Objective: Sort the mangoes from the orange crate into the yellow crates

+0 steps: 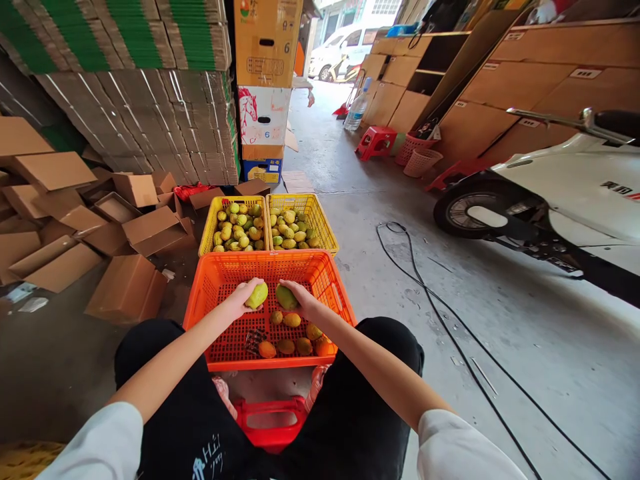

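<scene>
The left hand is closed around a yellow-green mango, thumb along its upper side. The right hand is clasped on a greener mango; the undersides of both grips are hidden, so how the fingers wrap below cannot be told. The two fruits are apart, level, and held above the interior of the orange crate.

A firm but gentle hold suits this handling: pressure spread over the whole palm, since fingertips dug in could bruise the skin. Keeping the gap between the mangoes would spare them a knock, and turning each wrist would bring hidden sides into sight. Low hands are sensible here, as a slip would then mean only a short drop.

Below, loose yellow and orange fruits gather towards the near right part of the crate; any lowering is best done clear of them. Just beyond its far rim stand a left yellow crate and a right yellow crate, both holding similar fruit.
</scene>
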